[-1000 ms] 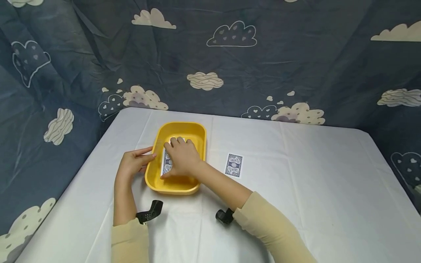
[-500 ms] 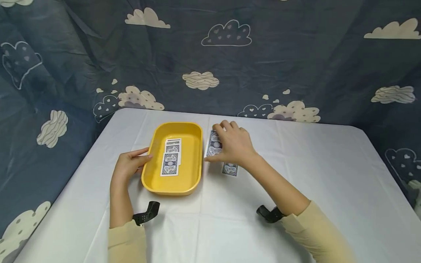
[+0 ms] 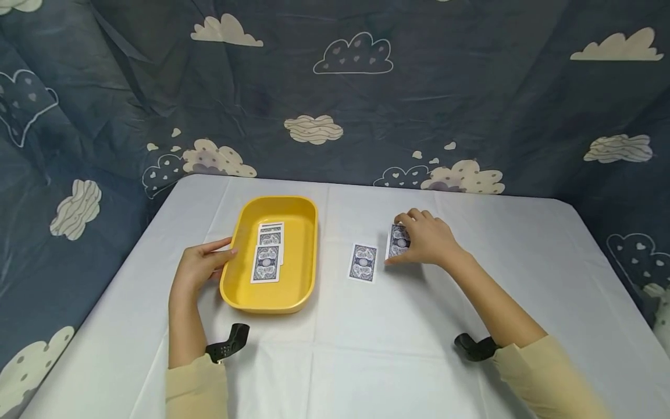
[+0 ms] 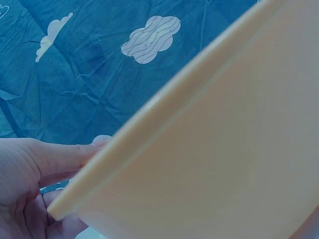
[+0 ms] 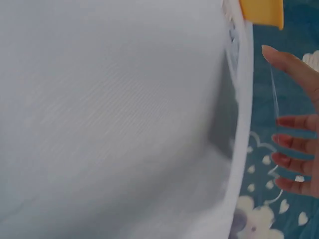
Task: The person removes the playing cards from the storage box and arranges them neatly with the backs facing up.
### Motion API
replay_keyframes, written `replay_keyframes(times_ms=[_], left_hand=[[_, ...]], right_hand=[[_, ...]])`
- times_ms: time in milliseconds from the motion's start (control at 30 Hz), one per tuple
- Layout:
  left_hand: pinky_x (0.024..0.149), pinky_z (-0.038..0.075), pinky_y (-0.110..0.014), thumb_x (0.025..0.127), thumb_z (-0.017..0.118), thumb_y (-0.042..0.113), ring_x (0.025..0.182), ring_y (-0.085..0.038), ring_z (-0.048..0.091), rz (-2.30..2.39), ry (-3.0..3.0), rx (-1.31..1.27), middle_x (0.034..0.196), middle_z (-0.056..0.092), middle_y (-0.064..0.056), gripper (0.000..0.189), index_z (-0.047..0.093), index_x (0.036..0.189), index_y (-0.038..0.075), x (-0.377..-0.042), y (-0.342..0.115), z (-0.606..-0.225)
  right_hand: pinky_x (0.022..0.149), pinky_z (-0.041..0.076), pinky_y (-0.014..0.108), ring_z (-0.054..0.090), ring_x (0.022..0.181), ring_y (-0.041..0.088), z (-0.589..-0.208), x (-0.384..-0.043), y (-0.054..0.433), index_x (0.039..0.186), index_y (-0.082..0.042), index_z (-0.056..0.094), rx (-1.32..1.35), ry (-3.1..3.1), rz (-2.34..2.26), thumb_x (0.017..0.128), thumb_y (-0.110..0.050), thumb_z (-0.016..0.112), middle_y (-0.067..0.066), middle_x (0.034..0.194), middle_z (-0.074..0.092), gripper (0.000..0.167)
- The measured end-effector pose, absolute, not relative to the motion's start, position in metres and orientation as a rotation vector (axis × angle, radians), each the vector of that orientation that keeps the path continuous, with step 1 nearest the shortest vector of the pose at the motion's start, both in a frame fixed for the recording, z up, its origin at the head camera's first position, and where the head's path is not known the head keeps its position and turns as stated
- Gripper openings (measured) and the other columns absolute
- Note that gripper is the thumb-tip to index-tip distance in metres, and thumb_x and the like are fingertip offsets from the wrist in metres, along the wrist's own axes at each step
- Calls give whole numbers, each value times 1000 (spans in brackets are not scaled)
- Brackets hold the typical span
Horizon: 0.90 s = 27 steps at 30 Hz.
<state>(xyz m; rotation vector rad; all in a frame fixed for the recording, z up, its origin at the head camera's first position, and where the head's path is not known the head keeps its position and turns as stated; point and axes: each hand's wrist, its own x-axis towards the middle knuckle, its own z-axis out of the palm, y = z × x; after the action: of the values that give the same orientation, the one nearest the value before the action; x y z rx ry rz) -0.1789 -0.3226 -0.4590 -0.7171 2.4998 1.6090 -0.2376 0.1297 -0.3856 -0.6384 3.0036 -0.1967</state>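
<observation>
My left hand [image 3: 195, 269] holds the left rim of a yellow tray [image 3: 312, 262], thumb and fingers at its edge; the left wrist view shows the hand [image 4: 37, 172] close against the tray wall [image 4: 199, 164]. Several playing cards [image 3: 266, 265] lie overlapping in the tray, patterned blue backs up. Right of the tray, my right hand [image 3: 430, 238] holds a playing card [image 3: 398, 241] by its ends between thumb and fingers. In the right wrist view this card [image 5: 274, 94] appears edge-on as a thin line by the hand [image 5: 304, 119]. Another card [image 3: 363, 263] lies face down between tray and right hand.
A white cloth [image 3: 366, 349] covers the table. Behind it hangs a dark blue curtain [image 3: 419, 105] with a cloud print. A black camera is strapped to each wrist, the left camera [image 3: 230, 343] standing close to the tray's front.
My right hand has lifted from inside the tray and moved right with a playing card, passing over the card on the table. The left hand keeps its hold on the tray.
</observation>
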Motion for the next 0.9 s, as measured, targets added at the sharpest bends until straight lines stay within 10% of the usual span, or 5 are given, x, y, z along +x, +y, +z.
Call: replay_keyframes(times_ms=[900], left_hand=[[62,52,-22,64,77,55,77,-7,65,1639,2508,-727,110,66,-5,67,61,123,28,-179,-322,-458]], right_hand=[[82,44,50,54,98,31,-417,-217,141,123,-10,58,-741,2951,-206,47,-70,76,13,112,56,98]])
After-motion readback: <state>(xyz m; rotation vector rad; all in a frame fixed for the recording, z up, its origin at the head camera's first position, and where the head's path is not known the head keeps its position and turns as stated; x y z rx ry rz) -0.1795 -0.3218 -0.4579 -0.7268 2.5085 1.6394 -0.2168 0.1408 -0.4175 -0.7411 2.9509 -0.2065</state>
